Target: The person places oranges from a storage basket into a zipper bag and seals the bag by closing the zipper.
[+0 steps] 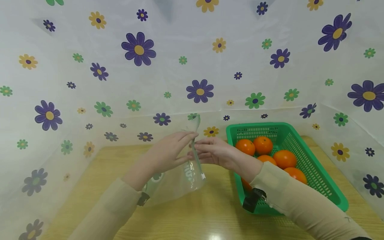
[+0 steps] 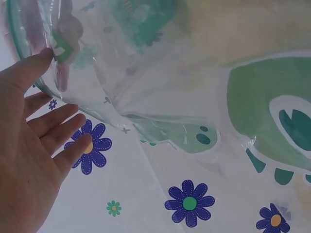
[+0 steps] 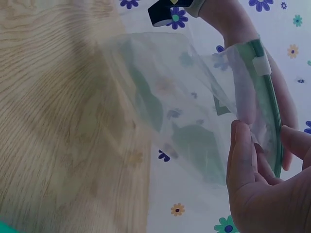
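A clear zip bag (image 1: 177,188) with green printed shapes hangs above the wooden table, its mouth to the right and partly spread. Along the mouth runs a green zip strip (image 3: 275,111) with a white slider (image 3: 261,66) near one end. My left hand (image 1: 171,148) holds the bag by its mouth, thumb (image 2: 36,68) on the near side of the film and fingers behind. From the opposite side, my right hand (image 1: 220,153) pinches the zip edge between thumb (image 3: 294,143) and fingers. In the head view, overlapping hands and film partly hide the fingertips.
On the right of the wooden table (image 1: 186,220) stands a green plastic basket (image 1: 324,180) holding several oranges (image 1: 285,159). My right forearm passes over its near left part. A white flower-printed sheet (image 1: 168,76) encloses the back and sides.
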A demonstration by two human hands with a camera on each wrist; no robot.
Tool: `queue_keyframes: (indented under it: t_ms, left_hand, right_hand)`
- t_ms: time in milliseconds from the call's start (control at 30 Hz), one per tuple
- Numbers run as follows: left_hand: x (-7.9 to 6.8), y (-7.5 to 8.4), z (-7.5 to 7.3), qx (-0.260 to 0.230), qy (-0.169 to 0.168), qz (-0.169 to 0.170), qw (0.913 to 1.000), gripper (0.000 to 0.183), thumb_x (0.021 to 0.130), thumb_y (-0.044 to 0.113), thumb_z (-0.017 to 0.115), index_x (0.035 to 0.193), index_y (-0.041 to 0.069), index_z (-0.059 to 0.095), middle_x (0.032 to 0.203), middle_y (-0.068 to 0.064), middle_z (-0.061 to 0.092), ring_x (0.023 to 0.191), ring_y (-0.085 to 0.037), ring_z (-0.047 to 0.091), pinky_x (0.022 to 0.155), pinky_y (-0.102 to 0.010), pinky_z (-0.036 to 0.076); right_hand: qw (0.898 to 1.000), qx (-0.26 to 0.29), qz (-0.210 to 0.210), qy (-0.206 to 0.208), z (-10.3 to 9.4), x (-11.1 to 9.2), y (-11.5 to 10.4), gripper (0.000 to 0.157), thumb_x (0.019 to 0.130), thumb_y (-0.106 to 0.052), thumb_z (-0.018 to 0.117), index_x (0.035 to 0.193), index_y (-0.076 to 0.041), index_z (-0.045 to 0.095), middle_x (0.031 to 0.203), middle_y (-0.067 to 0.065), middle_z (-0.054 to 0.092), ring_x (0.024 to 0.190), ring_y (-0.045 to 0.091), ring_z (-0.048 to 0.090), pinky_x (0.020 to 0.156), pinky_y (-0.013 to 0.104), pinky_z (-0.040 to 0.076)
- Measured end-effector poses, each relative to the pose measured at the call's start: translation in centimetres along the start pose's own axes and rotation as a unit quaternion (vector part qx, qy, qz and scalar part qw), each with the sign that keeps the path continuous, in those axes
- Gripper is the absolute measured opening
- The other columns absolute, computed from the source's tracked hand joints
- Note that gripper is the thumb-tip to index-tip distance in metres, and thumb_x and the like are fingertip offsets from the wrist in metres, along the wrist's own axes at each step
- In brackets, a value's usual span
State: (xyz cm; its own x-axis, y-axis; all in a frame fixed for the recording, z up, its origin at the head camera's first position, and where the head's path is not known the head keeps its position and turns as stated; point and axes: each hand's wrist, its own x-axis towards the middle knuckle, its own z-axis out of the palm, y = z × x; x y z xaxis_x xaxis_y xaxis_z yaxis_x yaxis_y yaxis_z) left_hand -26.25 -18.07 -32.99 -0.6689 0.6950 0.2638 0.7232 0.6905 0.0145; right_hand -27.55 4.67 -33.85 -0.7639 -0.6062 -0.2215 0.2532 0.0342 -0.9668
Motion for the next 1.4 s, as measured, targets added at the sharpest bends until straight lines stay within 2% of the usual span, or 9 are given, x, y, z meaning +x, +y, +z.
queue_keyframes:
  t_ms: [200,333,433,600,700,900,1200,1400]
  left_hand:
    - [0.1,0.3,-0.1,0.017,0.006,0.014,0.9998,0.069,0.101,0.037,0.07,0.159,0.01,0.045,0.157,-0.012,0.056,0.146,-0.033,0.054,0.123,-0.05,0.043]
    - [0.2,0.3,-0.1,0.025,0.016,0.018,0.9994,0.065,0.101,0.036,0.07,0.157,0.011,0.049,0.16,-0.014,0.052,0.147,-0.034,0.053,0.122,-0.051,0.043]
    - [0.3,0.5,0.0,0.026,0.032,0.033,0.9986,0.06,0.1,0.033,0.072,0.153,0.011,0.054,0.161,-0.014,0.052,0.147,-0.034,0.054,0.122,-0.05,0.044]
    - [0.5,0.7,0.2,0.025,0.065,0.08,0.9944,0.051,0.096,0.025,0.077,0.143,0.009,0.064,0.154,-0.01,0.06,0.143,-0.029,0.059,0.121,-0.044,0.046]
    - [0.6,0.7,0.3,0.029,0.074,0.093,0.9924,0.049,0.095,0.023,0.079,0.14,0.009,0.066,0.152,-0.009,0.062,0.141,-0.029,0.06,0.121,-0.044,0.046]
    - [0.7,0.7,0.1,0.038,0.085,0.094,0.9912,0.047,0.094,0.022,0.081,0.137,0.01,0.069,0.149,-0.008,0.065,0.138,-0.028,0.062,0.12,-0.044,0.047]
    - [0.8,0.7,-0.1,0.045,0.109,0.106,0.9873,0.045,0.091,0.02,0.084,0.132,0.008,0.071,0.141,-0.009,0.071,0.132,-0.028,0.067,0.116,-0.044,0.051]
    - [1.2,0.7,0.0,0.051,0.131,0.12,0.9827,0.032,0.092,0.01,0.08,0.123,0.007,0.075,0.134,-0.01,0.074,0.128,-0.028,0.07,0.114,-0.043,0.052]
  right_hand:
    - [1.0,-0.002,0.001,-0.001,-0.1,-0.2,0.1,0.049,0.111,-0.017,0.052,0.152,0.009,0.047,0.126,0.015,0.077,0.095,0.009,0.078,0.095,0.029,0.062]
    - [1.0,0.006,0.002,0.004,-0.2,-0.3,0.0,0.048,0.111,-0.015,0.052,0.152,0.008,0.047,0.109,0.004,0.081,0.092,0.008,0.078,0.095,0.029,0.062]
    - [1.0,0.014,0.003,0.005,-0.2,-0.4,0.0,0.047,0.11,-0.013,0.051,0.153,0.007,0.047,0.101,-0.003,0.079,0.09,0.008,0.077,0.095,0.029,0.062]
    - [1.0,0.029,0.002,0.0,-0.5,-0.6,0.1,0.048,0.11,-0.012,0.051,0.155,0.005,0.047,0.103,-0.003,0.079,0.091,0.009,0.078,0.092,0.028,0.063]
    - [0.999,0.033,0.001,-0.003,-0.6,-0.6,0.2,0.048,0.11,-0.012,0.05,0.155,0.005,0.046,0.105,-0.003,0.079,0.093,0.01,0.078,0.093,0.029,0.062]
    - [0.999,0.046,0.004,-0.001,-0.7,-0.6,0.3,0.047,0.11,-0.011,0.05,0.155,0.005,0.047,0.103,-0.004,0.079,0.093,0.01,0.079,0.094,0.03,0.062]
    - [0.998,0.064,-0.004,-0.001,-0.8,-0.7,0.5,0.044,0.11,-0.007,0.048,0.151,0.009,0.048,0.1,-0.005,0.08,0.091,0.01,0.079,0.089,0.027,0.063]
    - [0.998,0.062,-0.004,0.003,-0.9,-0.7,0.7,0.041,0.11,-0.009,0.05,0.146,0.009,0.054,0.102,-0.002,0.081,0.093,0.011,0.08,0.092,0.029,0.063]
